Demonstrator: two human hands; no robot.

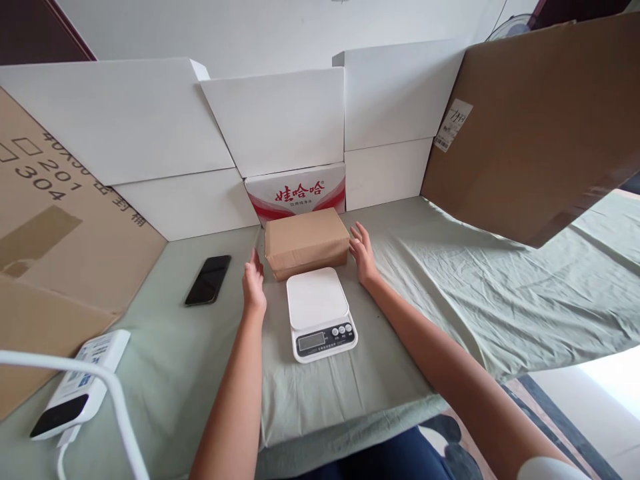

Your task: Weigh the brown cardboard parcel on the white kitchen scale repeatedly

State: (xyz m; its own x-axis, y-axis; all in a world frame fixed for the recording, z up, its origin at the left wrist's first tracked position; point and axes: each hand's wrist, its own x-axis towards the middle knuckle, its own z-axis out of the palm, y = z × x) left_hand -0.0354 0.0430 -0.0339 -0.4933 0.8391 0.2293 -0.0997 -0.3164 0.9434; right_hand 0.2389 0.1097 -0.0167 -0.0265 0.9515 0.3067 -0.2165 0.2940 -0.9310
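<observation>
A brown cardboard parcel (306, 241) lies on the pale green cloth (425, 287), just behind a white digital kitchen scale (320, 313) whose platform carries nothing. My left hand (253, 283) hovers with fingers apart a little to the left of the parcel, not touching it. On the parcel's right side, my right hand (363, 253) is open with its fingertips at or very near the box's end. Neither hand holds anything.
A black phone (209, 279) lies left of the scale. A white power bank with a cable (80, 383) sits at the near left. White boxes and a red-printed carton (297, 190) wall the back; brown cardboard sheets (540, 127) lean at both sides.
</observation>
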